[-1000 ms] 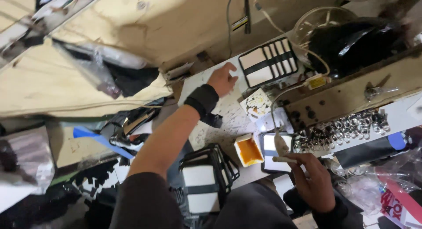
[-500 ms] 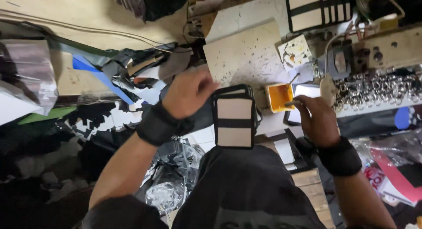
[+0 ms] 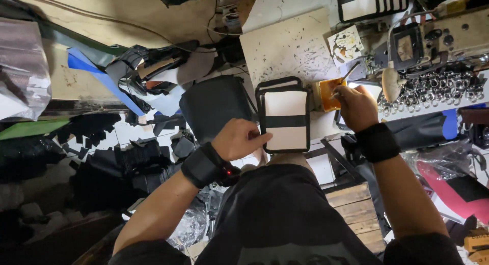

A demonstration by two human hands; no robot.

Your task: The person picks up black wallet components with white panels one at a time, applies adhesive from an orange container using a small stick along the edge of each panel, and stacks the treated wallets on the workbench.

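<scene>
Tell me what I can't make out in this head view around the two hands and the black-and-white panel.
- Right hand: its fingertips and the grip on the thin brush are hidden by the hand's own back.
- Orange pot: its right part is covered by that hand; its contents are too small to judge.
- Left hand: the fingertips meet the edge of the black-and-white panel; pinching or just pressing is unclear.
- Striped panel: cut off by the top edge.

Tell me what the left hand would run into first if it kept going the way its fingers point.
The left hand points right, fingertips at the black edge of the white-and-black panel on the lap. Going straight on, it would likely slide onto that panel first; whether it already touches is hard to tell.
</scene>
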